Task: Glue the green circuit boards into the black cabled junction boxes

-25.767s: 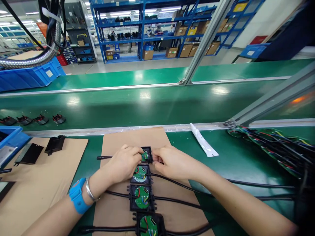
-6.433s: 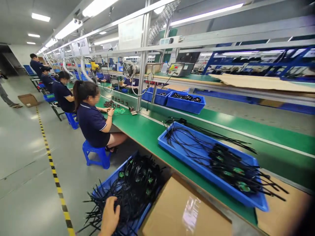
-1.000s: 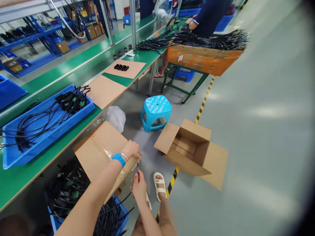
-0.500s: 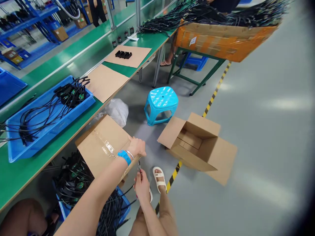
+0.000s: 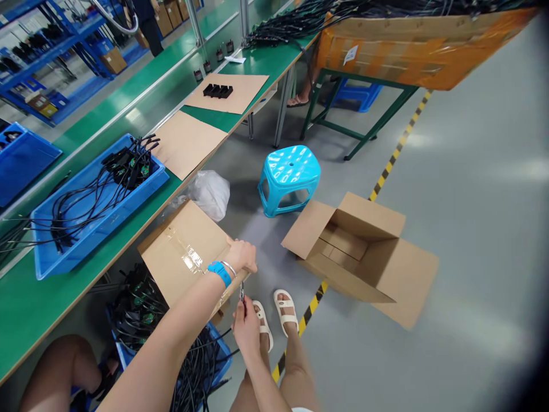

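Observation:
My left hand (image 5: pixel 242 256), with a blue band at the wrist, grips the near right edge of a cardboard box (image 5: pixel 174 260). The box is tilted beside the workbench, and shiny clear tape crosses the face turned up to me. Just below, my right hand (image 5: pixel 246 326) is closed around a small hand tool (image 5: pixel 242 292) with a narrow metal tip. Its tip points up at the box edge under my left hand; whether it touches the cardboard I cannot tell. My palm hides most of the handle.
Left is a green workbench (image 5: pixel 64 303) with a blue tray (image 5: pixel 98 226) of cables. Below sit more cables (image 5: pixel 199 366) and a person's bent leg (image 5: pixel 64 366). An open carton (image 5: pixel 355 252), a turquoise stool (image 5: pixel 291 171) and a cable-laden orange-taped box (image 5: pixel 386 51) stand ahead and right.
The view has shifted slightly, so the carton and stool appear farther right. Both hands keep their holds at nearly the same place by the box edge.

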`<action>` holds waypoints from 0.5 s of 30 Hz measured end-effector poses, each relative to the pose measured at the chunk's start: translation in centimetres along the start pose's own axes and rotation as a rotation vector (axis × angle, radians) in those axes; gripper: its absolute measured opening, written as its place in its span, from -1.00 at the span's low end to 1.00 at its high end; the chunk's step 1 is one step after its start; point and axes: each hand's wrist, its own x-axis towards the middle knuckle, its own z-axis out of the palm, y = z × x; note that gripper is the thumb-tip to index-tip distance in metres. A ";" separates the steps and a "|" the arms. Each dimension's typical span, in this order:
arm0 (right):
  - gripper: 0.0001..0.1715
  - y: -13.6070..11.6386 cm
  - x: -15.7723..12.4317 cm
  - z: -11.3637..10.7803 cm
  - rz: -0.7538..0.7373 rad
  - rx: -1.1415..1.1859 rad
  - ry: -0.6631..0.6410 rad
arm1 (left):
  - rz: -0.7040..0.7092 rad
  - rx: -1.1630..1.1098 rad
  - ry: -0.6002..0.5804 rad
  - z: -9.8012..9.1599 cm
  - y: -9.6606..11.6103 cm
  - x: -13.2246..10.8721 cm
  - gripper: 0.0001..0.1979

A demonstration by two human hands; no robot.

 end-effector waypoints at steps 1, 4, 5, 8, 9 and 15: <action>-0.42 0.2 -0.1 -0.1 -0.009 -0.016 -0.011 | 0.000 0.000 0.006 0.1 0.0 0.0 -0.61; -0.43 0.5 -0.7 -0.1 -0.032 -0.067 -0.046 | 0.004 -0.007 0.015 0.2 0.0 0.0 -0.60; -0.43 0.6 -1.1 -0.1 -0.038 -0.084 -0.057 | 0.007 -0.010 0.012 0.2 0.0 0.0 -0.60; -0.41 0.9 -2.3 0.1 -0.055 -0.135 -0.097 | 0.019 -0.019 -0.012 0.0 -0.1 0.1 -0.61; -0.40 1.0 -2.7 0.1 -0.058 -0.149 -0.115 | 0.021 -0.021 -0.020 -0.1 0.0 0.2 -0.61; -0.34 1.9 -3.3 0.8 -0.062 -0.216 -0.179 | 0.001 -0.066 -0.053 -0.4 0.4 0.7 -0.63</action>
